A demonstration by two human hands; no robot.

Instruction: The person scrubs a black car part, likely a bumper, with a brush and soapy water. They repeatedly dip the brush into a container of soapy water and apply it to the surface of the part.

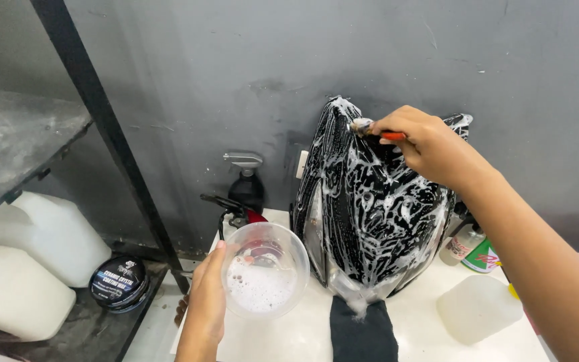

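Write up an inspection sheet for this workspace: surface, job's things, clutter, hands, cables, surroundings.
Surface: white tabletop, black cloth lying on it.
Job's things: black helmet covered in white foam; clear plastic cup holding suds; small brush with orange handle.
Clutter: spray bottles, translucent jug, small bottle.
Hands: left hand grips the cup; right hand holds the brush against the helmet top.
Cables: nothing seen.
Surroundings: grey wall, black-framed shelf, white jugs, round black tin.

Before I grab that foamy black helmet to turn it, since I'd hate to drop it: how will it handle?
Probably slippery: suds coat the helmet. Likely stiff, as the shell keeps shape under the brush in the right hand. It may tip, standing on end on the table.
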